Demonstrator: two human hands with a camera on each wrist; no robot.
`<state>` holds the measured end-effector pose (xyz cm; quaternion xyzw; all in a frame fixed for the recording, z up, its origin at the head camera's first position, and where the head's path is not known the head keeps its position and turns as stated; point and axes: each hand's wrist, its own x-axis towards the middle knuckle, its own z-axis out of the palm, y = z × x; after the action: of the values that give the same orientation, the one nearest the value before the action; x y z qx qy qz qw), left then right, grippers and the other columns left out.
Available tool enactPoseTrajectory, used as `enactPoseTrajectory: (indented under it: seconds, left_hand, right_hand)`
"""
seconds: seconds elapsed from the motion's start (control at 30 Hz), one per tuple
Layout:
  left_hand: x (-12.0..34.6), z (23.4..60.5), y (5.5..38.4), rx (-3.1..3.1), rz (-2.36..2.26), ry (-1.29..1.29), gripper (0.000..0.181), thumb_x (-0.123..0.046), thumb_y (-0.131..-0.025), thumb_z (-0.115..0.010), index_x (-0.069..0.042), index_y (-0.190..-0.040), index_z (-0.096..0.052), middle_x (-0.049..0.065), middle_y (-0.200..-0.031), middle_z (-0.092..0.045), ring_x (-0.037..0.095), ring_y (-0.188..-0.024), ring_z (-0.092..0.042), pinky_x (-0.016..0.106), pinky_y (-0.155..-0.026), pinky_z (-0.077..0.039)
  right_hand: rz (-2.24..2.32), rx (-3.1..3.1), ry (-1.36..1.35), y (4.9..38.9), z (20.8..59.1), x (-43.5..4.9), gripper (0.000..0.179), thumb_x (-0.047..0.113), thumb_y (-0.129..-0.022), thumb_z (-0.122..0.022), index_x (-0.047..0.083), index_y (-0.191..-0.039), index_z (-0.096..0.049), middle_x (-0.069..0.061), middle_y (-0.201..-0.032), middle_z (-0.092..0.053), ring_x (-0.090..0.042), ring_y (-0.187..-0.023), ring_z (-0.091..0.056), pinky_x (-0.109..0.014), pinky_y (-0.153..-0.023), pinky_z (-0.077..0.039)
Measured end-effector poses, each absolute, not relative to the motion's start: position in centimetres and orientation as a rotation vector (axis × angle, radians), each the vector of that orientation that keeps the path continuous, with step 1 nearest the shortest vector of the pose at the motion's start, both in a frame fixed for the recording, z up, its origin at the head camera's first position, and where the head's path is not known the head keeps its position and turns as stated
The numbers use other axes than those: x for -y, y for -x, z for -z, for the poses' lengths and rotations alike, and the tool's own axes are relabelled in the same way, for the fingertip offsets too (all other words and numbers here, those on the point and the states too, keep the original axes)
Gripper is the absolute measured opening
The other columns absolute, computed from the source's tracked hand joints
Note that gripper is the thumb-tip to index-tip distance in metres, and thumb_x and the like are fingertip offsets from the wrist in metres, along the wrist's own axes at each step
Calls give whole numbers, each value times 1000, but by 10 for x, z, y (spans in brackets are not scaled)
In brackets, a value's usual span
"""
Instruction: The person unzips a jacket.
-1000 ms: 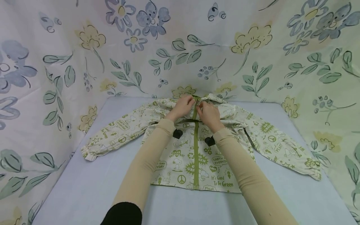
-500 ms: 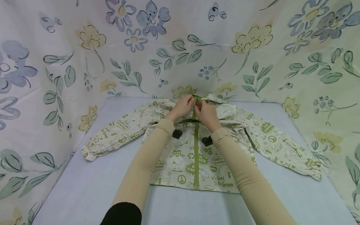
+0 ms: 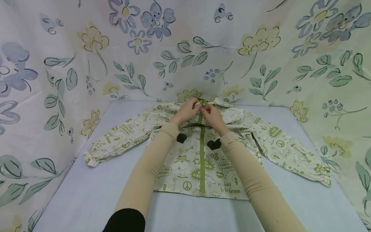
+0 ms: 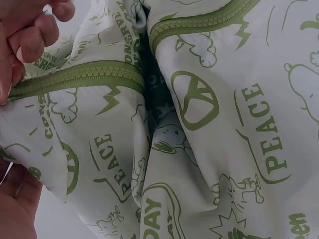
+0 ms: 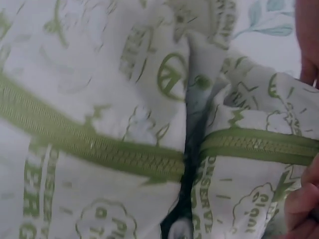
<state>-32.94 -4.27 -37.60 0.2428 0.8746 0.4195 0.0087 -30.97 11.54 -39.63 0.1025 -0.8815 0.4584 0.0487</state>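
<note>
Pale table (image 3: 84, 196), apparently cloth-covered; floral-print curtain (image 3: 188, 21) behind and along both sides, in blue, yellow, green.

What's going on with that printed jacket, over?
Left hand and right hand pinching near collar. Jacket laid out, sleeves spread. Deep fold crosses zipper below hands.

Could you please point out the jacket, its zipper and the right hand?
Jacket (image 3: 189, 158), head view: printed front panel.
Zipper (image 5: 259, 145), right wrist view: its teeth.
Right hand (image 3: 214, 116), head view: back of hand.

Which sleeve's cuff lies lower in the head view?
The right sleeve: its cuff lies nearer the picture's bottom edge than the left cuff.
</note>
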Motion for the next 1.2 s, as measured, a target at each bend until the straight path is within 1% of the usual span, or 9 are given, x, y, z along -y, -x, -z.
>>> enactPoseTrajectory:
  seconds: [0.2, 0.37, 0.5, 0.6, 0.73, 0.9, 0.97, 1.07, 1.2]
  left_hand:
    - [43, 376, 330, -2766, -1291, -763, 18, -25, -101, -40, -10, -97, -50, 8, -82, -45, 20, -63, -39, 30, -57, -33]
    - [41, 376, 331, -2781, -1282, -722, 18, -25, -102, -38, -11, -99, -49, 8, -84, -46, 19, -64, -41, 30, -58, -35]
    - [40, 377, 334, -2784, -1296, -696, 21, -27, -102, -36, -10, -105, -49, 9, -85, -47, 20, -63, -43, 32, -58, -37]
    - [40, 377, 335, -2781, -1322, -683, 22, -26, -102, -35, -9, -107, -48, 9, -86, -47, 20, -65, -44, 33, -60, -37]
    - [40, 374, 333, -2790, -1353, -657, 22, -25, -103, -34, -7, -107, -47, 9, -87, -46, 20, -68, -44, 33, -63, -38]
    - [40, 372, 333, -2789, -1373, -622, 24, -25, -103, -33, -6, -108, -46, 9, -88, -46, 19, -68, -45, 32, -62, -39]
    - [40, 372, 334, -2779, -1392, -612, 24, -26, -103, -31, -6, -106, -44, 9, -88, -45, 19, -68, -44, 31, -62, -38]
    - [42, 371, 335, -2773, -1425, -604, 25, -28, -103, -29, -7, -103, -42, 9, -87, -42, 19, -67, -42, 31, -61, -37]
    - [44, 369, 335, -2753, -1482, -620, 23, -27, -103, -28, -7, -101, -40, 10, -84, -42, 20, -62, -40, 32, -59, -36]
  right_hand:
    - [-1896, 2548, -238, 312, 398, -117, 44, 36, -96, -51, -7, -91, -57, -4, -60, -45, -11, -44, -26, -27, -44, -26]
    - [-1893, 2589, -210, 312, 399, -119, 40, 32, -95, -55, -6, -88, -59, 0, -55, -42, -10, -44, -27, -26, -44, -26]
    - [-1884, 2613, -230, 309, 400, -119, 38, 27, -95, -55, -2, -70, -52, 1, -50, -35, -10, -41, -24, -25, -42, -24]
    - [-1885, 2634, -214, 309, 401, -118, 38, 26, -95, -54, -2, -71, -54, 1, -49, -34, -10, -41, -24, -26, -42, -23]
    - [-1830, 2707, -172, 308, 403, -118, 35, 27, -95, -54, -7, -91, -62, 3, -52, -37, -10, -45, -27, -27, -47, -27]
    - [-1790, 2735, -188, 306, 403, -117, 35, 26, -95, -55, 1, -72, -54, 2, -52, -34, -11, -44, -25, -28, -46, -27]
    - [-1781, 2741, -194, 305, 403, -117, 35, 26, -95, -55, 4, -68, -51, 2, -51, -33, -11, -43, -24, -28, -44, -26]
    - [-1751, 2763, -194, 304, 403, -117, 31, 26, -95, -55, 2, -76, -60, 0, -53, -36, -12, -45, -26, -28, -45, -27]
    - [-1724, 2809, -178, 305, 406, -118, 33, 26, -95, -55, -5, -100, -65, -1, -62, -45, -14, -54, -36, -29, -52, -33]
